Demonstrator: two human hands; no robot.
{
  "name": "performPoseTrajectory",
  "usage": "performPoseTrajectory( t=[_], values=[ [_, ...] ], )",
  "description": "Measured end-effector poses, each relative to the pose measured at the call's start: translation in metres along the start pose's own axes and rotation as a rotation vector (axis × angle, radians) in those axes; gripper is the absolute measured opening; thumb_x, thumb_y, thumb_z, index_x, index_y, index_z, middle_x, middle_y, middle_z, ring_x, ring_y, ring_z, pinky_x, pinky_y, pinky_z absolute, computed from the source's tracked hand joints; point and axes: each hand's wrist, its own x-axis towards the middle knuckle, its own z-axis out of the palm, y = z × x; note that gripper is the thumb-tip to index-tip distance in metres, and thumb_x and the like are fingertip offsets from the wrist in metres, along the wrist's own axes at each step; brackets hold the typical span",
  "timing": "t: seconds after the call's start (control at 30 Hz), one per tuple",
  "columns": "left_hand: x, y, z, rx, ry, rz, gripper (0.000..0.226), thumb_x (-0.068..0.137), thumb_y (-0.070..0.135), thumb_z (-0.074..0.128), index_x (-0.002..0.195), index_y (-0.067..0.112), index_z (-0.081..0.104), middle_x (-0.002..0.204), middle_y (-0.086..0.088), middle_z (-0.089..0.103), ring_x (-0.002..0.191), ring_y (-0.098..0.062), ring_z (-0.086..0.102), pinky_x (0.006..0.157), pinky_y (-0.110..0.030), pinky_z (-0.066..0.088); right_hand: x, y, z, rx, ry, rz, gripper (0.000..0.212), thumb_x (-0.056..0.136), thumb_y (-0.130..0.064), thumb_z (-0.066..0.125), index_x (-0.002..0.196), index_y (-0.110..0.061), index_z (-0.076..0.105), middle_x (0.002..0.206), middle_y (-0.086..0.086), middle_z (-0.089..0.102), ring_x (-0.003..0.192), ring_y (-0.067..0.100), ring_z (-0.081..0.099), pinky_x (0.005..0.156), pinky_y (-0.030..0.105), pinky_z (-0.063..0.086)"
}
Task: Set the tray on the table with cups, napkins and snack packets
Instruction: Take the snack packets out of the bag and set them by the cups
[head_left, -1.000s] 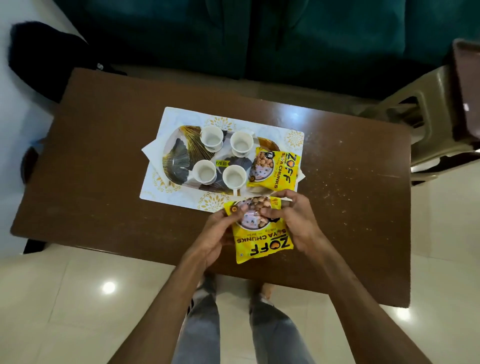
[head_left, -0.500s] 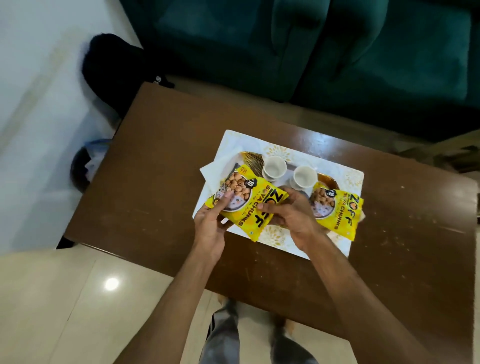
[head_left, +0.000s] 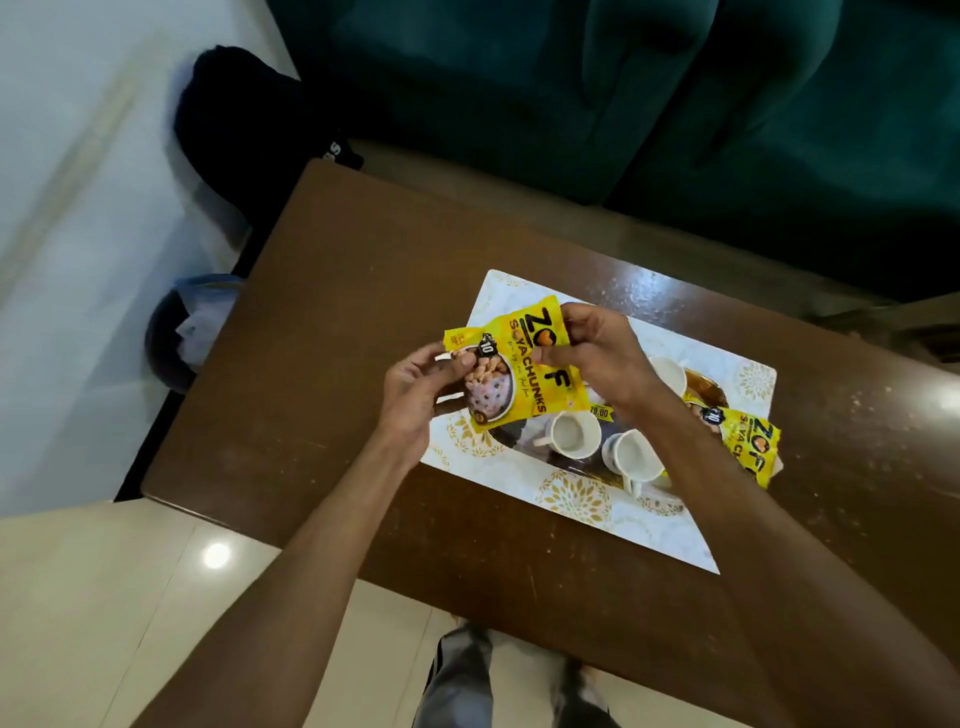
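Both hands hold a yellow soya chunks packet (head_left: 524, 374) above the left end of the tray. My left hand (head_left: 415, 395) pinches its left edge and my right hand (head_left: 597, 353) pinches its right side. Below it lies a white placemat (head_left: 582, 499) with gold flowers, carrying a dark tray with gold pattern (head_left: 701, 382). White cups stand on the tray: one (head_left: 574, 435), a second (head_left: 635, 457), and a third (head_left: 667, 371) partly behind my right wrist. A second yellow packet (head_left: 753, 441) rests on the tray's right end. Napkins are hidden.
The brown wooden table (head_left: 311, 322) has bare surface left and right of the placemat. A teal sofa (head_left: 571, 93) stands beyond the far edge. A black bag (head_left: 244, 130) and a dark bin (head_left: 176, 332) sit on the floor at the left.
The packet in both hands has moved from the near table edge up and over the tray's left end. The view has shifted, putting the tray further right.
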Motion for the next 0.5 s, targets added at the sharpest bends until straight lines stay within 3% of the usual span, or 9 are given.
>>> performPoseTrajectory(
  t=[0.1, 0.2, 0.3, 0.4, 0.5],
  values=[
    [0.004, -0.004, -0.001, -0.088, 0.045, -0.029, 0.019, 0.074, 0.024, 0.080, 0.091, 0.019, 0.073, 0.097, -0.007, 0.076, 0.087, -0.027, 0.071, 0.082, -0.048, 0.058, 0.011, -0.003, 0.001, -0.118, -0.003, -0.059, 0.025, 0.080, 0.010, 0.072, 0.102, 0.000, 0.070, 0.099, 0.013, 0.077, 0.092, 0.033, 0.073, 0.084, 0.048, 0.059],
    [0.006, -0.007, -0.002, -0.190, 0.058, -0.071, 0.009, 0.075, 0.024, 0.076, 0.082, 0.019, 0.073, 0.095, -0.008, 0.075, 0.087, -0.028, 0.072, 0.083, -0.048, 0.060, 0.020, -0.006, 0.002, -0.251, 0.006, -0.106, 0.022, 0.082, 0.007, 0.072, 0.101, -0.001, 0.071, 0.096, 0.006, 0.077, 0.089, 0.024, 0.074, 0.084, 0.048, 0.058],
    [0.009, -0.013, -0.005, -0.262, 0.093, -0.113, 0.016, 0.081, 0.020, 0.073, 0.093, 0.011, 0.069, 0.104, -0.012, 0.074, 0.101, -0.031, 0.072, 0.093, -0.053, 0.057, 0.029, -0.006, 0.005, -0.417, 0.013, -0.181, 0.017, 0.082, -0.001, 0.073, 0.094, -0.015, 0.074, 0.089, -0.003, 0.077, 0.084, 0.020, 0.072, 0.081, 0.049, 0.057],
    [0.008, -0.015, -0.009, -0.113, 0.164, -0.094, 0.016, 0.089, 0.009, 0.071, 0.104, 0.012, 0.070, 0.112, -0.010, 0.075, 0.112, -0.028, 0.070, 0.097, -0.050, 0.055, 0.033, -0.008, 0.007, -0.655, 0.006, -0.277, 0.021, 0.085, -0.008, 0.071, 0.099, -0.024, 0.075, 0.098, -0.005, 0.076, 0.093, 0.020, 0.068, 0.083, 0.044, 0.055],
    [0.007, -0.010, -0.012, 0.111, 0.185, 0.079, 0.033, 0.087, -0.004, 0.069, 0.115, 0.014, 0.069, 0.117, -0.004, 0.074, 0.115, -0.020, 0.067, 0.101, -0.044, 0.053, 0.038, -0.014, 0.007, -0.930, -0.024, -0.401, 0.032, 0.085, -0.005, 0.066, 0.109, -0.023, 0.075, 0.109, 0.000, 0.074, 0.103, 0.026, 0.063, 0.085, 0.040, 0.051]
  ],
)
